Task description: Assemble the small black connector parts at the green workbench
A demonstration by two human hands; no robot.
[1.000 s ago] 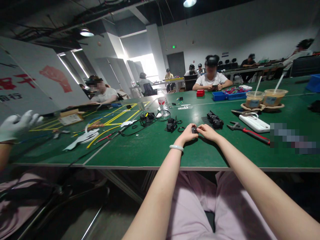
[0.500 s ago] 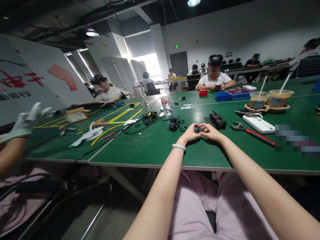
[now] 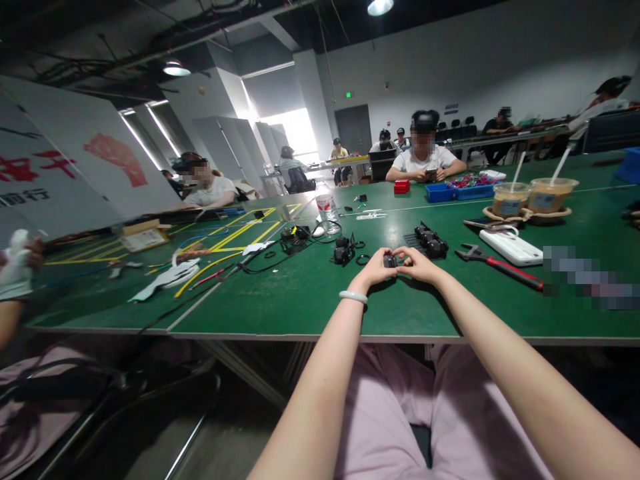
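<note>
My left hand (image 3: 375, 270) is closed on a small black part (image 3: 389, 261), low over the green table (image 3: 300, 303). From the other side my right hand (image 3: 419, 265) pinches at the same part, its fingertips meeting those of my left hand. Just beyond my right hand lies a long black assembly (image 3: 431, 241). Left of my left hand sit a black wheeled piece (image 3: 343, 250) and a black ring (image 3: 363, 259). Details of the held part are too small to make out.
At right are an adjustable wrench (image 3: 505, 267), a white power bank (image 3: 511, 247) and drinks (image 3: 510, 200) in a carrier. Cables and white gloves (image 3: 167, 279) lie at left. A person's gloved hand (image 3: 17, 267) shows at the left edge. Blue bins (image 3: 440, 193) stand farther back.
The view has shifted slightly, so the scene sits farther left. The neighbour's gloved hand has moved left and down. My hands keep hold of the black part, with slight finger movement.
</note>
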